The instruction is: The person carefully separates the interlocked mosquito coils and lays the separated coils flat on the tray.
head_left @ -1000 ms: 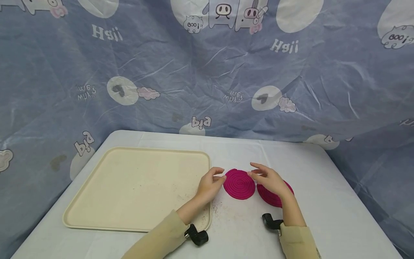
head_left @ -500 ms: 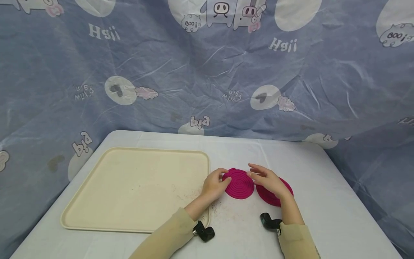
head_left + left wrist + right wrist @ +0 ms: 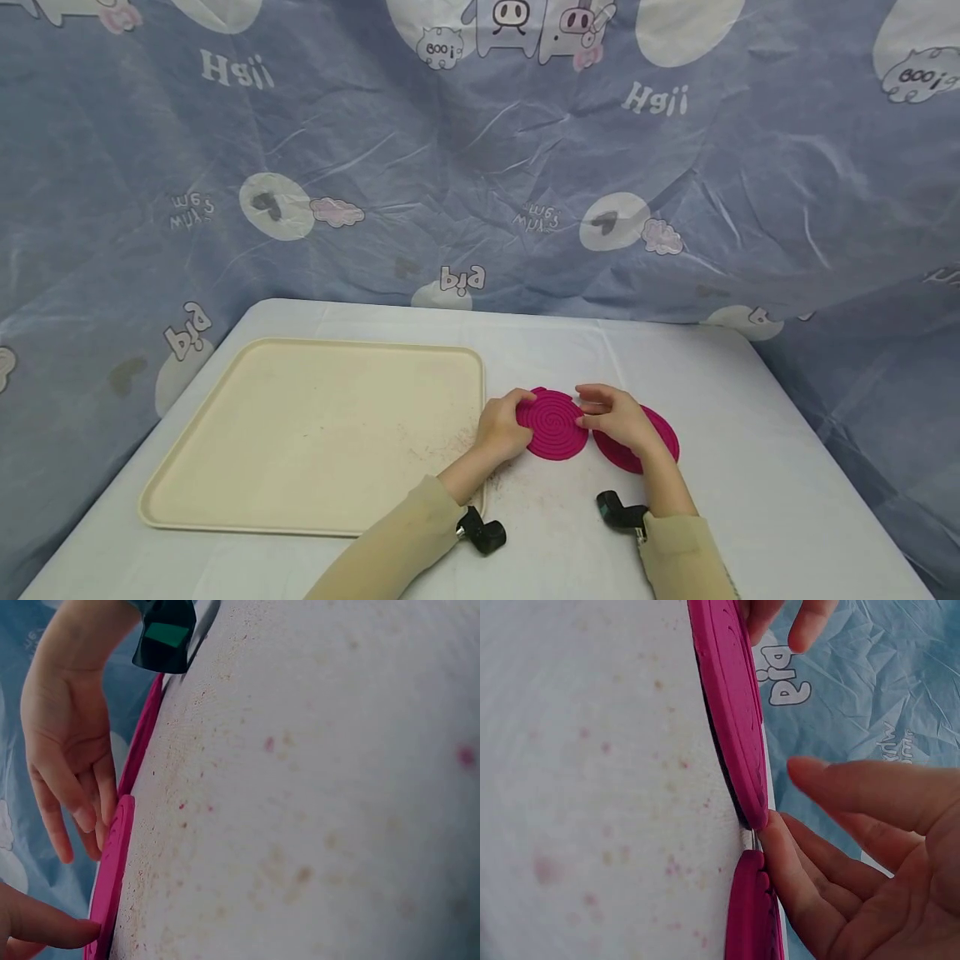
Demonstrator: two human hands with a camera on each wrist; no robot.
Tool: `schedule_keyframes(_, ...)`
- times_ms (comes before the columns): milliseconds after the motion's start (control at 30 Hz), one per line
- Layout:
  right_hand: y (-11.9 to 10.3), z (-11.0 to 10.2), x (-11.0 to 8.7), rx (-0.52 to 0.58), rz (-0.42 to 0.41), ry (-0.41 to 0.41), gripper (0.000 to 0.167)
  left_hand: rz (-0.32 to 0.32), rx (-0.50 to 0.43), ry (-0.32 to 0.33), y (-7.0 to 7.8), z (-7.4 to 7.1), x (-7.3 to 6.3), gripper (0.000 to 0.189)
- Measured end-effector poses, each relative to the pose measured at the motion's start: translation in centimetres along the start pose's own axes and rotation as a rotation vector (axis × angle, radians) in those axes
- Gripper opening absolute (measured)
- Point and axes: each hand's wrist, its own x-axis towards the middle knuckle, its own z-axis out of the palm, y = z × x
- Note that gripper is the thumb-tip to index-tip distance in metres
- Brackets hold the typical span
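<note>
1. I saw a spiral-patterned magenta disc and another magenta disc on a white tabletop.
2. The tray by the tabletop's left edge was cream.
3. Blue cloth carried white circles.

A makeshift tabletop booth: cartoon-printed blue sheeting hangs behind and beside a white table

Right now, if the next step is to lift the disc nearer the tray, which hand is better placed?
Probably the left hand. It touches the nearer disc on the side toward the tray. The right hand also reaches this disc, but from over the other disc.
</note>
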Motion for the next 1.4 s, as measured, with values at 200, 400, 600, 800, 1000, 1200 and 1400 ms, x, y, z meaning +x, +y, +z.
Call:
schedule_keyframes(200,0.3,0.2,0.1,0.048,0.019,0.013,0.049,0.014,-0.004,0.004,0.1,0.1,0.0,0.055)
schedule_keyframes(400,0.7,0.2,0.2,0.105,0.032,0.000,0.050,0.004,-0.001,0.003,0.3,0.2,-0.1,0.054)
schedule_keyframes(600,0.7,0.1,0.3,0.154,0.048,-0.017,0.050,-0.003,-0.058,-0.015,0.1,0.1,-0.2,0.054)
schedule_keyframes(800,0.5,-0.1,0.2,0.175,0.049,-0.044,0.050,-0.067,-0.274,-0.055,-0.4,-0.3,0.2,0.053)
schedule_keyframes(1000,-0.1,-0.3,0.1,0.228,0.038,-0.066,0.043,-0.135,-0.539,-0.099,-0.7,-1.5,0.4,0.037)
schedule_keyframes(1200,-1.8,-0.4,0.0,0.319,-0.016,-0.096,0.044,-0.142,-0.648,-0.094,-0.6,-3.8,0.2,0.032)
schedule_keyframes(1400,-4.6,0.1,-0.3,0.341,-0.069,-0.104,0.045,-0.118,-0.652,-0.065,0.1,-7.2,-0.3,0.030)
